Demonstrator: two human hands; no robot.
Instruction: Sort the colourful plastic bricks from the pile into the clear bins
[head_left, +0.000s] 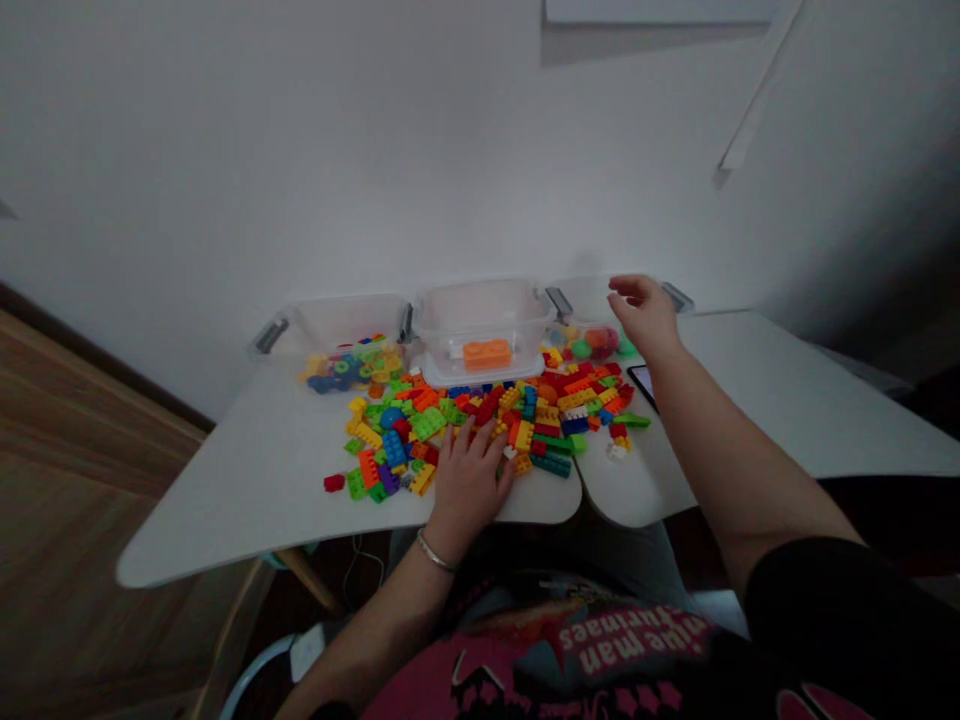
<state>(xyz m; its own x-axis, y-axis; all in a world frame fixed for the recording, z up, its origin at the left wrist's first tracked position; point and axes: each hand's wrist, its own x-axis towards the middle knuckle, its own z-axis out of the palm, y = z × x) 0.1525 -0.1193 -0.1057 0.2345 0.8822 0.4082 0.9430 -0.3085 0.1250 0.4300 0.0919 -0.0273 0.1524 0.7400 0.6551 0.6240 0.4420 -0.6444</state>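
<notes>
Many coloured building bricks (429, 424) lie in a loose pile on the white table. My left hand (469, 480) rests at the pile's front edge, fingers spread and touching bricks. Raised over the right clear bin (585, 300), my right hand (645, 315) has its fingers apart, and nothing shows between them. That bin has round pieces in red, green and orange. In the middle clear bin (480, 305) lies an orange brick (487, 354). The left clear bin (341, 320) holds yellow, blue and green pieces.
A phone (643, 382) lies partly behind my right forearm. The white table (225, 490) has a seam right of the pile. A wall (337, 150) stands behind the bins. One red brick (334, 483) sits apart at the left.
</notes>
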